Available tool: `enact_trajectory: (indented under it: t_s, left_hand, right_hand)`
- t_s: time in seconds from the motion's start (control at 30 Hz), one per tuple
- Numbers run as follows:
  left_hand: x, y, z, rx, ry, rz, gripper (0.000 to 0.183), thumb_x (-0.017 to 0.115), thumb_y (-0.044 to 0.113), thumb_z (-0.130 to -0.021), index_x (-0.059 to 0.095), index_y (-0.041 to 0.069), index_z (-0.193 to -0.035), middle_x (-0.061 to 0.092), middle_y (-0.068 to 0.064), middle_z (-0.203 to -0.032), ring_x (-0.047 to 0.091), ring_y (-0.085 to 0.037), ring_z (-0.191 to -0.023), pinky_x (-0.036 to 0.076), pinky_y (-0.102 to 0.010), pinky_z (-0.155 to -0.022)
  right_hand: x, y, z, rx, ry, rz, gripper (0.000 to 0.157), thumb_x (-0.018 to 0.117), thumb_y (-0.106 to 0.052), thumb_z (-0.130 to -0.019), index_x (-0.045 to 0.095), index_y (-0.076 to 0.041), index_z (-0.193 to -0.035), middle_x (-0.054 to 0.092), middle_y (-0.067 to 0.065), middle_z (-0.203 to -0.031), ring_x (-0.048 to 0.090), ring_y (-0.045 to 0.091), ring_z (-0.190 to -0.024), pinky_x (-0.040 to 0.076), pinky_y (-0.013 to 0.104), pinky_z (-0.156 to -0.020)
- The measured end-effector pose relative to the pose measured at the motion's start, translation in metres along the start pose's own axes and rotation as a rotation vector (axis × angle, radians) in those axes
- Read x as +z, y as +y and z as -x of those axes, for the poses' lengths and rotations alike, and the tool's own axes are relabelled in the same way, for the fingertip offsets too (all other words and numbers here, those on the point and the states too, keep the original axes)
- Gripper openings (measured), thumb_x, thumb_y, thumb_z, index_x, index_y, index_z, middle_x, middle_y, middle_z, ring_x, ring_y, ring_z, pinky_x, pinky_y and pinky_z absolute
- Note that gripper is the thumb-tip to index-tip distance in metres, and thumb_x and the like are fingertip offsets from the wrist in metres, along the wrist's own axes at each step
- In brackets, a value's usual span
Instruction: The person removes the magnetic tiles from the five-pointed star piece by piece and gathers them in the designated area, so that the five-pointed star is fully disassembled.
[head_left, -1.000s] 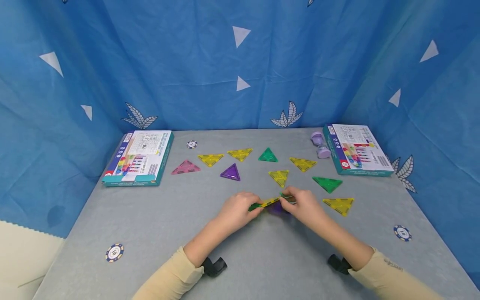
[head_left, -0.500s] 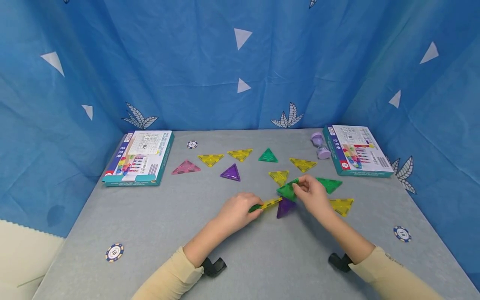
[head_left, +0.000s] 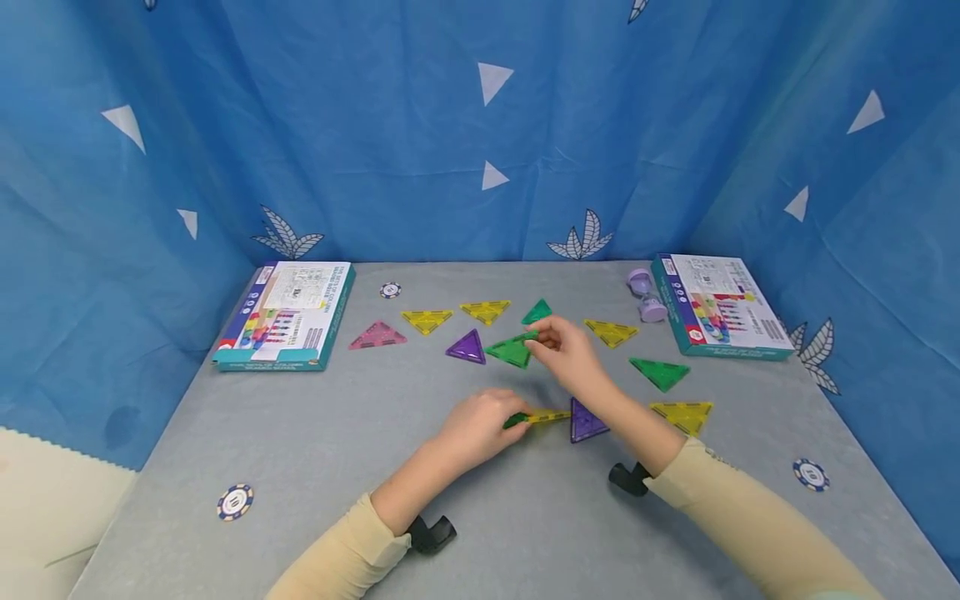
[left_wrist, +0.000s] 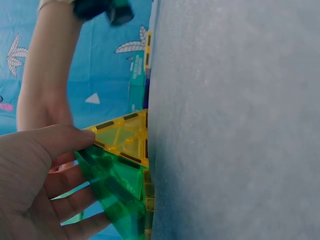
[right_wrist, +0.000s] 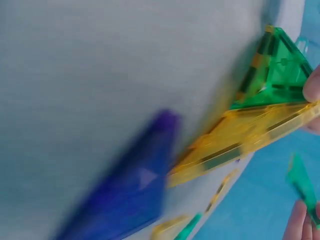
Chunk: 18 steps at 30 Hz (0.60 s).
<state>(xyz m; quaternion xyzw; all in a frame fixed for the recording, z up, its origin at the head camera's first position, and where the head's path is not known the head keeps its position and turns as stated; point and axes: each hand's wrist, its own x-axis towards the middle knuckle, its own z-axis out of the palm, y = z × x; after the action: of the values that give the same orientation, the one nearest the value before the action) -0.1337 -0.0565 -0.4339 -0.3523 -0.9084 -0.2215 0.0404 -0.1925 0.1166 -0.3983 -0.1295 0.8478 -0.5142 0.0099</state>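
My left hand (head_left: pixel 480 427) holds a yellow triangular magnetic tile (left_wrist: pixel 122 136) and a green triangular tile (left_wrist: pixel 112 182), joined edge to edge and raised from the table. In the left wrist view the thumb presses the yellow tile and the fingers lie behind the green one. A purple triangular tile (head_left: pixel 587 422) stands at the right end of this group; whether it is attached I cannot tell. My right hand (head_left: pixel 568 357) pinches another green triangular tile (head_left: pixel 512 351) above the table, farther back. That same tile (right_wrist: pixel 301 182) shows small in the right wrist view.
Loose triangular tiles lie behind the hands, including a pink tile (head_left: pixel 377 335), a purple tile (head_left: pixel 467 347) and a green tile (head_left: pixel 660 373). Boxes stand at left (head_left: pixel 288 317) and right (head_left: pixel 720 306). A lilac hourglass-shaped object (head_left: pixel 647 296) sits by the right box.
My right hand has lifted the green tile off the group near the left hand and carried it left and back. The left hand has kept its hold.
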Motion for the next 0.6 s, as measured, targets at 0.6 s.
enact_trajectory:
  t_s: [0.6]
  left_hand:
    - [0.002, -0.003, 0.002, 0.061, 0.036, -0.016, 0.008, 0.066, 0.024, -0.088, 0.068, 0.016, -0.087, 0.064, 0.007, -0.084, 0.06, -0.009, -0.079, 0.049, -0.023, -0.071]
  right_hand:
    - [0.103, -0.083, -0.09, 0.339, -0.492, -0.141, 0.006, 0.061, -0.003, -0.088, 0.06, 0.003, -0.088, 0.061, 0.013, -0.094, 0.066, 0.024, -0.074, 0.055, 0.035, -0.072]
